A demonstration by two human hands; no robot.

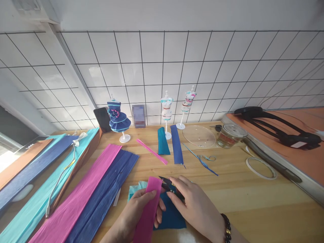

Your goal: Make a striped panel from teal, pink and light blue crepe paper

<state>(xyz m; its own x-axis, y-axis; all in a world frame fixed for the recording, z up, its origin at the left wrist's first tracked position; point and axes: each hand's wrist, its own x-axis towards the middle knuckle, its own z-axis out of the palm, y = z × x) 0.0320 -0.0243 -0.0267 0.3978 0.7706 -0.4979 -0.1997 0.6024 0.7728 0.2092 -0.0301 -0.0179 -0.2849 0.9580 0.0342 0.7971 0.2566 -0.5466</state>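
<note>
My left hand (140,206) pinches a strip of pink crepe paper (149,216) between thumb and fingers, its upper end raised. In my right hand (192,202) are small dark scissors (170,187), the fingers closed round the handles. Their blades are parted beside the right edge of the pink strip, close to its top; whether they touch it I cannot tell. Under my hands lie a teal-blue paper piece (172,216) and a pale aqua piece (138,187). A black beaded bracelet (226,227) circles my right wrist.
Three mini mannequins stand at the back, one in a blue paper dress (117,116). Long pink (83,189) and blue paper strips (108,182) lie left. Cut strips, a clear disc (199,136), a glass jar (230,135) and a tape ring (261,168) lie across the table.
</note>
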